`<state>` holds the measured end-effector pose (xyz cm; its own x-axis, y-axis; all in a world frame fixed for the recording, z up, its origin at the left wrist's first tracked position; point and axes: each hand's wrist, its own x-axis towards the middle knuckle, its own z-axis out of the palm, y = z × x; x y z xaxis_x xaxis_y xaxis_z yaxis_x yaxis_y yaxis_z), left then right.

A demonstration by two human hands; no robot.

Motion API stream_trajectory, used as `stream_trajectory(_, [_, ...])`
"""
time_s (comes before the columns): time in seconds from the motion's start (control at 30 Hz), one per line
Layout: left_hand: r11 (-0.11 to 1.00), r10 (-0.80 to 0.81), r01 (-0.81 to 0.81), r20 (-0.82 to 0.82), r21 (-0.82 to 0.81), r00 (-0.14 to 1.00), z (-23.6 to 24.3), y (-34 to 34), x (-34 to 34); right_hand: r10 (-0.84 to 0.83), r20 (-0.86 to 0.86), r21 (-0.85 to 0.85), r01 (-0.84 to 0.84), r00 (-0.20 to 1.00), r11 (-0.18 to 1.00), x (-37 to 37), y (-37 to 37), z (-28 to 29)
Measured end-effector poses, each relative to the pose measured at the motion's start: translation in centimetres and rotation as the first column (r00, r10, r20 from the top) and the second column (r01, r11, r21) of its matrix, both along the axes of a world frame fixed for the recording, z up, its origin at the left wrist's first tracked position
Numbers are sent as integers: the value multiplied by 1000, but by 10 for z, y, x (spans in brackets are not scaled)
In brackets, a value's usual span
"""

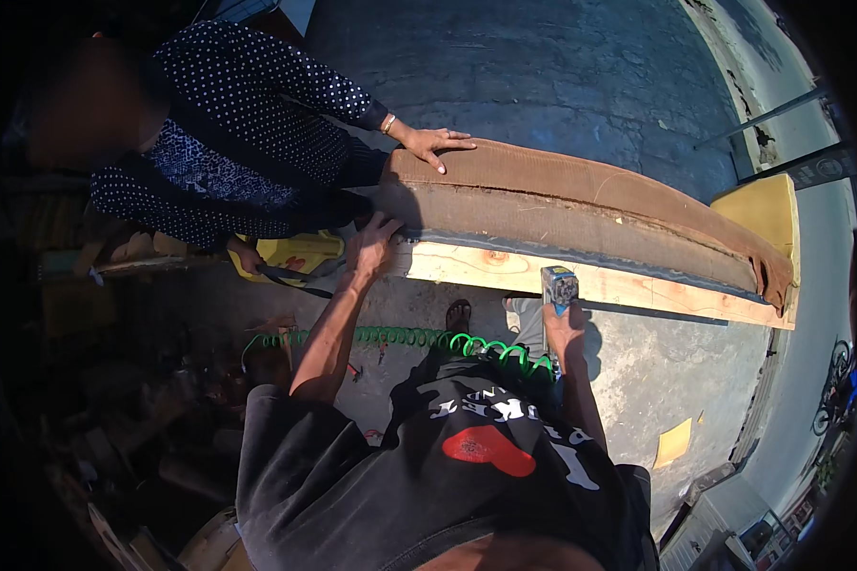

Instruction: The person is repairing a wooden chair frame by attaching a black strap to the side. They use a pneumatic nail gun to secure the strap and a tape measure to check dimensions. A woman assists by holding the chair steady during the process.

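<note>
A long padded piece covered in brown fabric (543,213) lies across in front of me. A bare wooden board (486,262) runs along its near side, and a dark strip lies between fabric and wood. My left hand (369,246) grips the piece's left end, its fingers bent over the corner. In my right hand (564,328) is an air staple gun (560,283), with its head against the board's near edge. A green coiled air hose (400,336) passes in front of my body near the gun's handle.
Across the piece, a person in polka-dot sleeves (267,105) rests one hand (433,145) on the fabric; their other hand is by a yellow bag (290,252). Yellow foam (776,214) sticks out at the right end. A yellow scrap (673,443) lies on the concrete floor.
</note>
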<state>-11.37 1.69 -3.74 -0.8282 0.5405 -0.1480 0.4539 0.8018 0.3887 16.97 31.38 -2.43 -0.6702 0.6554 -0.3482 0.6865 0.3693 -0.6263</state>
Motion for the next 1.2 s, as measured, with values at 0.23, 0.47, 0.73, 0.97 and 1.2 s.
stream_trajectory(0.23, [880,-351,316,-36,-355,936,-40,2,-38,-42,24,57,41,999,998,-7,10,7])
stream_trajectory(0.47, [926,-341,358,139,-118,930,-30,23,-70,-137,124,-122,153,983,981,-15,12,1])
stream_trajectory(0.73, [989,-123,116,74,90,990,14,50,-4,-113,70,-257,127,991,958,-13,17,21])
stream_trajectory(0.97, [934,-351,310,295,177,889,44,200,101,-223,8,-131,222,975,966,23,66,12])
stream_trajectory(1.2, [810,-582,568,319,145,749,24,310,125,-826,32,-478,735,562,481,108,219,92])
